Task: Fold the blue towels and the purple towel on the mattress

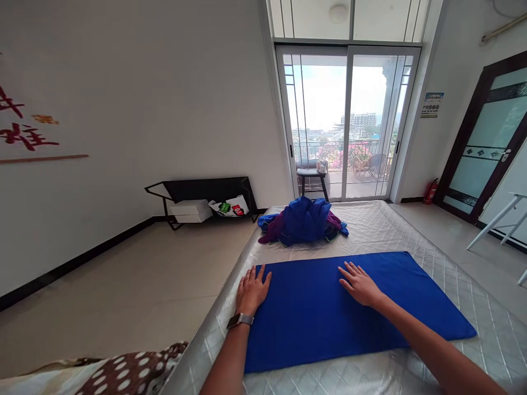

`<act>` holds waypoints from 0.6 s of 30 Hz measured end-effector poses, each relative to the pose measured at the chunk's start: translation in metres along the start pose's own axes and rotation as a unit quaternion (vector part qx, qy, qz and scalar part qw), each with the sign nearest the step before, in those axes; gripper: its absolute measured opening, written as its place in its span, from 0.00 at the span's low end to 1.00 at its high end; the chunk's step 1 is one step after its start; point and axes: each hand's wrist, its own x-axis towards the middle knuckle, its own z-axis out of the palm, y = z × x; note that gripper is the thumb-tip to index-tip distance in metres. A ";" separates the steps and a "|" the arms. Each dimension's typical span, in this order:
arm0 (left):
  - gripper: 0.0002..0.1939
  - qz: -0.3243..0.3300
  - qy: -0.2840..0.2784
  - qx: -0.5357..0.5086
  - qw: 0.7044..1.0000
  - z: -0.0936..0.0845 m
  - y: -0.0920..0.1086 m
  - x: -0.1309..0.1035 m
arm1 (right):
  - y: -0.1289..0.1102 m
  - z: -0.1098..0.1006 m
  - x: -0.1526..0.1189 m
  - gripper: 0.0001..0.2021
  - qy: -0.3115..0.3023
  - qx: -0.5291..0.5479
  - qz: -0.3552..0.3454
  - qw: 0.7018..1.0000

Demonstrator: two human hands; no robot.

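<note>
Smoothing seems the step: we rest our left hand (252, 289) on the left edge of the blue cloth (304, 318), our right hand (360, 284) farther in — fingers slightly apart, gripping nothing. We should press evenly, keeping it flat on the mattress (374, 227).

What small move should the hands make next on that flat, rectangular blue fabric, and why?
Perhaps slide the bare right hand outward to smooth the flat, rectangular blue fabric: the bare left hand lies at its left edge, while the right rests nearer the middle, with fabric stretching beyond it.
</note>
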 end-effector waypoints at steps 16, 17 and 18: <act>0.30 0.035 0.023 -0.050 0.998 0.015 -0.018 0.003 | 0.184 -0.041 -0.029 0.33 0.039 -0.080 0.261 0.961; 0.30 0.033 0.021 -0.051 0.998 0.015 -0.019 0.003 | 0.185 -0.041 -0.030 0.34 0.041 -0.078 0.261 0.961; 0.30 0.030 0.017 -0.050 0.998 0.015 -0.019 0.003 | 0.185 -0.040 -0.030 0.34 0.043 -0.076 0.260 0.962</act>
